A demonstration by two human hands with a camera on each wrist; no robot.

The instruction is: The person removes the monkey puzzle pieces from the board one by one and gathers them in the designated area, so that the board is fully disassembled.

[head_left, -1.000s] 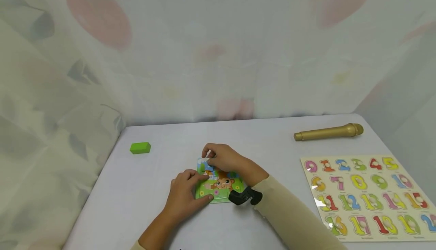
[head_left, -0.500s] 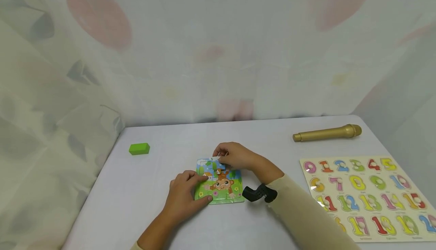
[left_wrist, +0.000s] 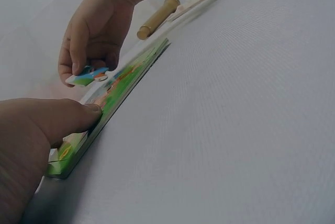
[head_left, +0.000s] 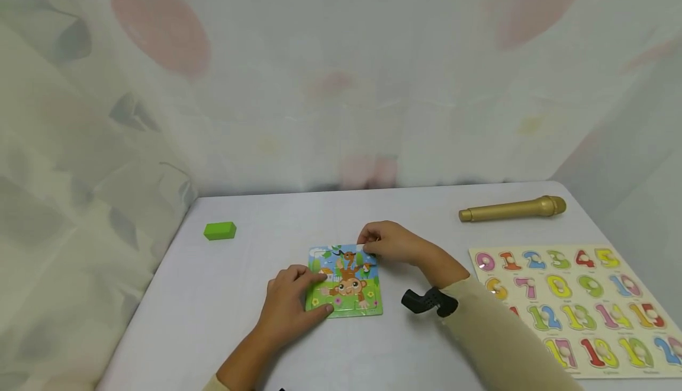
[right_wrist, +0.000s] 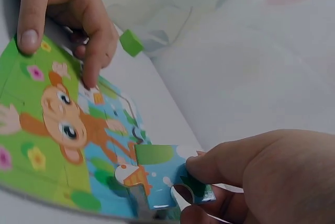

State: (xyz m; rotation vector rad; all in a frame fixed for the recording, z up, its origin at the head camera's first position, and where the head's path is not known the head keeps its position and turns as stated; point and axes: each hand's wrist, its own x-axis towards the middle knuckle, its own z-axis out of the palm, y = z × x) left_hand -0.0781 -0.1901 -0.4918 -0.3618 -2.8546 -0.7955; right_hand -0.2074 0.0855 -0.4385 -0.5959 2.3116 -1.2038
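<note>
A puzzle piece (right_wrist: 157, 174), blue with green and orange parts, is pinched between the thumb and fingers of the right hand (head_left: 391, 242), raised and tilted over the far right corner of the monkey puzzle (head_left: 348, 287). That puzzle lies flat about midway between the desk's left and right edges, its own edges running roughly in line with the desk's.

The left hand (head_left: 289, 299) is at the puzzle's left side, thumb and forefinger extended and touching the board, the thumb at its near edge.

A wide band of white desk (head_left: 272, 216) separates the puzzle from the desk's far edge, and a broader one reaches toward the left edge. The green block (head_left: 219, 230) sits near the far left corner.

A narrower stretch separates the puzzle from the number board (head_left: 575, 289), which lies along the right edge; the right sleeve (head_left: 495, 332) crosses that stretch and overlaps the board's near left corner. The gold microphone (head_left: 511, 209) lies near the far right corner, between number board and far edge.
</note>
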